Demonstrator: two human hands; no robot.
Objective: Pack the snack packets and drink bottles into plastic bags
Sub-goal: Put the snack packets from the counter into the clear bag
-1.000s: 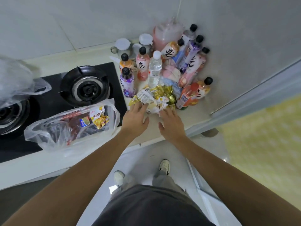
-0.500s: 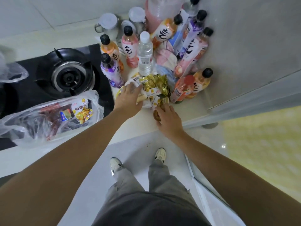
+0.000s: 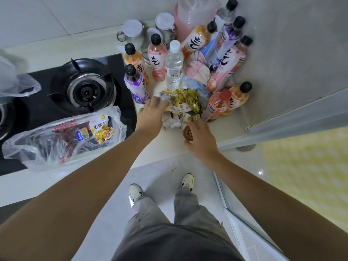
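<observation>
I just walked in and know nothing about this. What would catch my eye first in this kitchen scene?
Probably the crowd of colourful drink bottles packed into the counter's far corner against the wall. Just in front of them, the left hand rests on a heap of gold and white snack packets, while the right hand pinches a small round brown item at the heap's near edge. To the left, a plastic bag already holding snacks lies partly over the black gas stove.

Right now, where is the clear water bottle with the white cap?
In the head view, the water bottle stands upright right of the stove, between the pink bottle and the pink cloth, just behind the snack packets.
</observation>
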